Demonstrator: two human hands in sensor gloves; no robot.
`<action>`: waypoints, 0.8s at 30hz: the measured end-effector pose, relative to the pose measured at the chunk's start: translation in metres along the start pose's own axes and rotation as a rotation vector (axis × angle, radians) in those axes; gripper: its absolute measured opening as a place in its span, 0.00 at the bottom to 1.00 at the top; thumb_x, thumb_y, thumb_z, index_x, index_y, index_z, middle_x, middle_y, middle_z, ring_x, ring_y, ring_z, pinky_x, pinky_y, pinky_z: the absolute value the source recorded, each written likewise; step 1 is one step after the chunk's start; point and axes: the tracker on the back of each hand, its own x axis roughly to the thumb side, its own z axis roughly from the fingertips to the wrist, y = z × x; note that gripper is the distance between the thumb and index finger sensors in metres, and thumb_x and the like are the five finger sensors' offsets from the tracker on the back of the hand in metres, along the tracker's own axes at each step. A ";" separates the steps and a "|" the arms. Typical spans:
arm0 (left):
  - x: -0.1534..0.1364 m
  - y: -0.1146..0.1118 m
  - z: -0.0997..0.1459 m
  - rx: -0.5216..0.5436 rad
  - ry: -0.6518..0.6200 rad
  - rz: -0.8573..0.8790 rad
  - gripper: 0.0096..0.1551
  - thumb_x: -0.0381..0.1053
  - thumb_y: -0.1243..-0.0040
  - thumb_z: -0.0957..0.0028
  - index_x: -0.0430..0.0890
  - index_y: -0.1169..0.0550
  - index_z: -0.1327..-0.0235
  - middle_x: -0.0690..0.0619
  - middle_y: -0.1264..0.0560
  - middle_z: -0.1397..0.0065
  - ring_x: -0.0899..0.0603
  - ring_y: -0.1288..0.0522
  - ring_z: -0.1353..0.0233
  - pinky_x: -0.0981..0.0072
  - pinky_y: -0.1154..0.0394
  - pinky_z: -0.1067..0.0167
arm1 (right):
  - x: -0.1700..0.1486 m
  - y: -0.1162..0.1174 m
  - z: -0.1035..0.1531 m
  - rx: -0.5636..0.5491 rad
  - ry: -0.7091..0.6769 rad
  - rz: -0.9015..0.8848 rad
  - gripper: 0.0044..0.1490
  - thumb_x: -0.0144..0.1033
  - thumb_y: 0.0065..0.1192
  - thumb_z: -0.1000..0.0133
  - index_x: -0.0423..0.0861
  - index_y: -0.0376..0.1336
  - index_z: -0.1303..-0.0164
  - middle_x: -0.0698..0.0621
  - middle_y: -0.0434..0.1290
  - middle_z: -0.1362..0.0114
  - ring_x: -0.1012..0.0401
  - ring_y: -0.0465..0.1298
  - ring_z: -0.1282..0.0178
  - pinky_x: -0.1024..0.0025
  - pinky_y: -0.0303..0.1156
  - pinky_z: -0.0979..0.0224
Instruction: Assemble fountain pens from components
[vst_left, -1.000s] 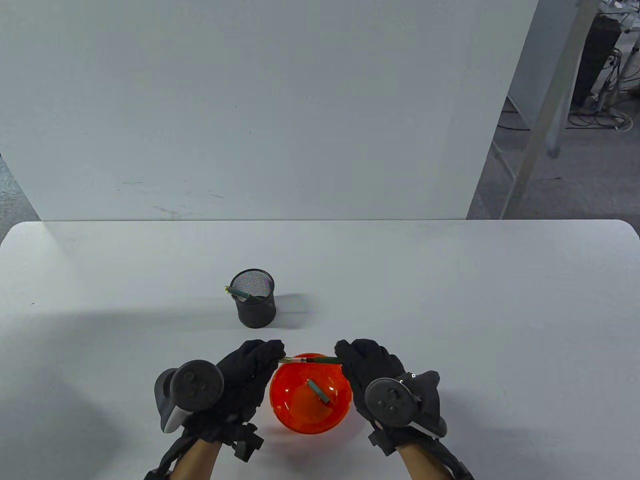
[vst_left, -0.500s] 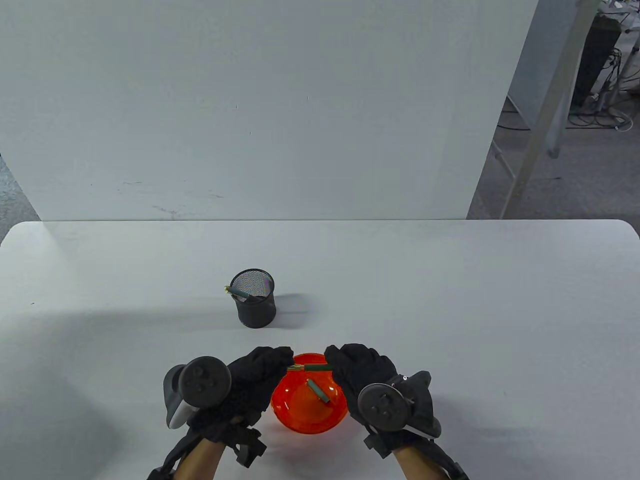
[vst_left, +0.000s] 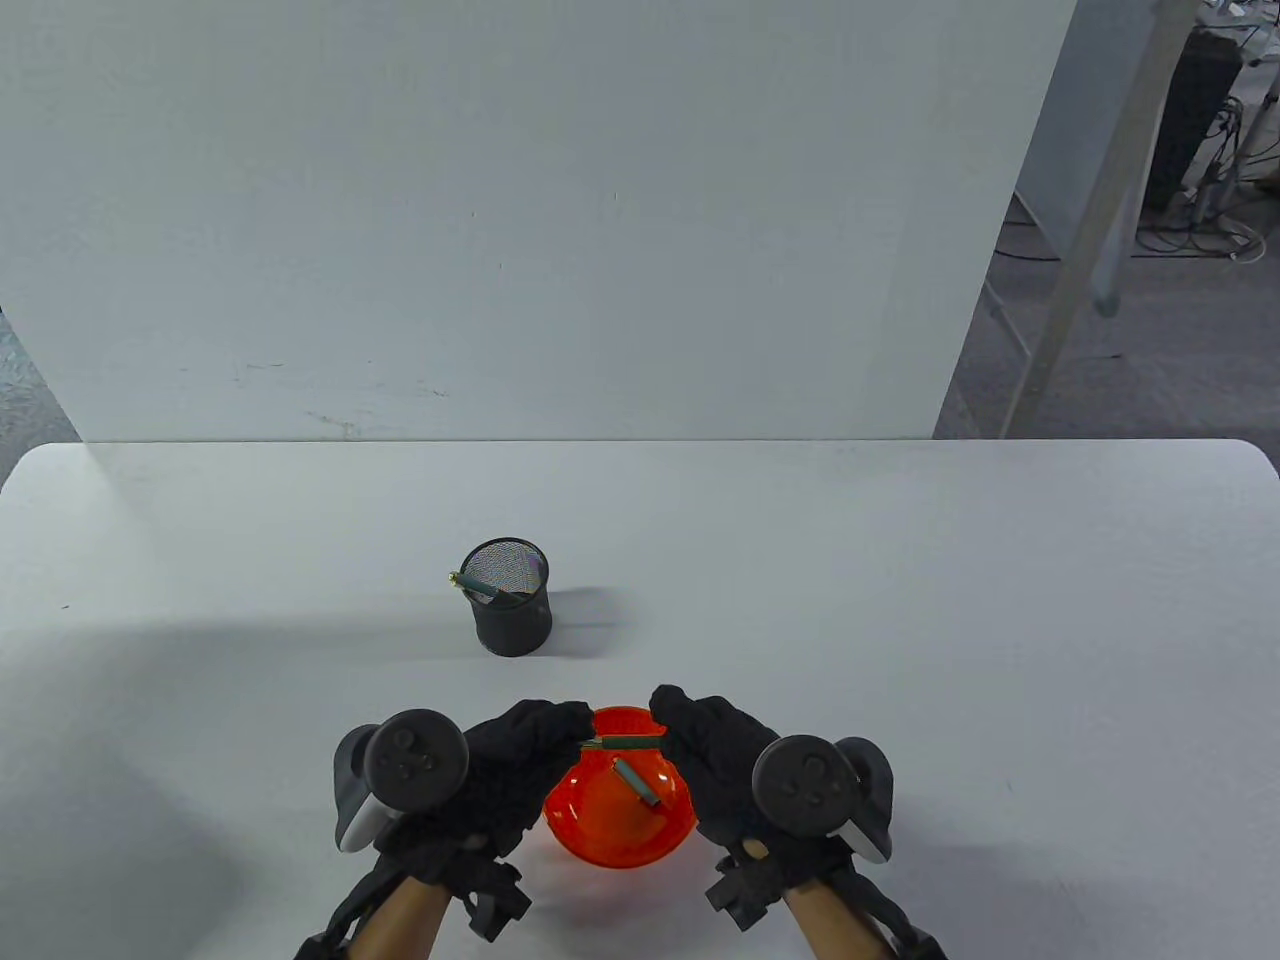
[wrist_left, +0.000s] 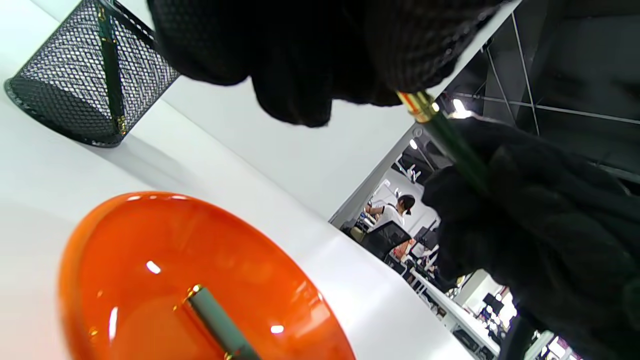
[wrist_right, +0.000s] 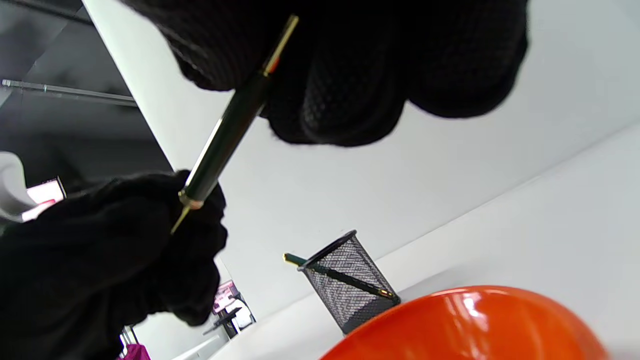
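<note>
The left hand (vst_left: 510, 770) and the right hand (vst_left: 715, 760) are close together above the far rim of the orange bowl (vst_left: 580, 840), each one pinching one end of a dark green pen barrel (vst_left: 625, 742) that lies level between them. The left fingertips (wrist_left: 320, 75) close on the end with the gold ring; what they hold inside the glove is hidden. The right fingertips (wrist_right: 350, 100) wrap the other end, and a thin gold part comes out there, but it is hard to say which part it is. The trackers cover the backs of both hands in the table view.

Inside the bowl lies a second green pen piece (vst_left: 637, 782) with a gold tip, partly cut off in the left wrist view.

At 11 o'clock from the bowl, well apart, a black mesh pen cup (vst_left: 510, 600) stands upright on the white table (vst_left: 900, 600). A green pen (vst_left: 482, 586) leans in it, its gold end over the rim at 9 o'clock.
</note>
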 end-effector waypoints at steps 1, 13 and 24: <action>0.001 -0.001 0.000 0.001 0.000 -0.009 0.25 0.50 0.39 0.40 0.51 0.25 0.30 0.46 0.24 0.33 0.43 0.19 0.41 0.45 0.23 0.38 | -0.001 0.000 0.000 -0.006 0.008 -0.015 0.31 0.42 0.51 0.37 0.43 0.63 0.25 0.48 0.77 0.41 0.56 0.80 0.54 0.54 0.79 0.46; 0.005 -0.006 0.003 0.071 -0.018 0.006 0.26 0.52 0.46 0.40 0.52 0.27 0.28 0.49 0.26 0.32 0.45 0.20 0.40 0.46 0.25 0.37 | -0.018 0.001 0.000 -0.139 0.164 -0.265 0.38 0.51 0.49 0.37 0.32 0.69 0.37 0.61 0.84 0.74 0.66 0.81 0.83 0.67 0.82 0.72; -0.002 -0.003 0.003 0.090 0.017 0.007 0.26 0.52 0.46 0.40 0.52 0.27 0.28 0.50 0.26 0.32 0.46 0.20 0.40 0.46 0.25 0.37 | -0.017 -0.001 0.001 0.013 0.117 -0.231 0.52 0.64 0.43 0.38 0.38 0.49 0.14 0.39 0.71 0.27 0.49 0.78 0.46 0.49 0.76 0.45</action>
